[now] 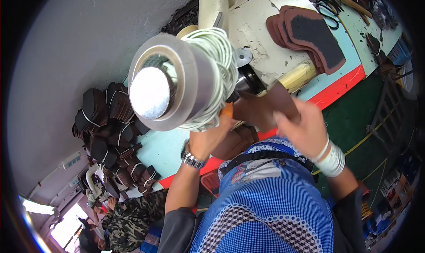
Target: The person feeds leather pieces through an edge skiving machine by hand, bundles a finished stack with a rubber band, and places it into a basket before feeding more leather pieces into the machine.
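Note:
A dark brown leather piece lies at the machine's dark working part. My right hand pinches its right end, with the thumb on top. White elastic bands circle that wrist. At the piece's left edge, my left hand has its fingers closed, partly hidden behind the coil of white cord. Something orange covers a fingertip there, and a metal watch is on the wrist. More brown pieces lie below my hands, against the table edge.
Stacked brown pieces with dark patches lie on the table's far right, near black-handled scissors. Tied brown bundles pile up on the left. A round metal-capped part stands close. A person in camouflage works at lower left.

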A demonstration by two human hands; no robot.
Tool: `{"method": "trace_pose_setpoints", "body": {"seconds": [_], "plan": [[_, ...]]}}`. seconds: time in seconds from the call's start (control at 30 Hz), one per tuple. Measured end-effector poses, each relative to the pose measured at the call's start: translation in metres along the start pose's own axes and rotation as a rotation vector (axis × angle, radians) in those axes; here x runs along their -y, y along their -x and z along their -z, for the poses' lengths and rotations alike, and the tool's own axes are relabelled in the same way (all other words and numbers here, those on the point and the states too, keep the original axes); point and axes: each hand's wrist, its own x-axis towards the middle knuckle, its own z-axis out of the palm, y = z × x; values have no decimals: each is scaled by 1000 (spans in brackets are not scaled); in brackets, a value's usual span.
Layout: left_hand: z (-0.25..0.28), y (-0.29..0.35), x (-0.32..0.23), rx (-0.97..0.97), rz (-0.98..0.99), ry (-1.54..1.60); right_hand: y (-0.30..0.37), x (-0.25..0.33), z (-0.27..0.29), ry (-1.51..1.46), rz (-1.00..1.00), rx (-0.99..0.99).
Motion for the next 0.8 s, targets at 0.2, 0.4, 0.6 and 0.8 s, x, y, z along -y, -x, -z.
{"method": "trace_pose_setpoints", "body": {"seconds": [0.2,0.4,0.6,0.8], "plan": [[7,29,0,299,597,510,41,-19,-13,-696,-348,136],[16,21,22,186,462,797,20,-33,-31,-806,-448,279],[-6,11,9,94,495,748,20,-27,-20,-850,-448,222],[14,-5,16,85,365,137,14,-50,-34,-1104,-545,437]]}}
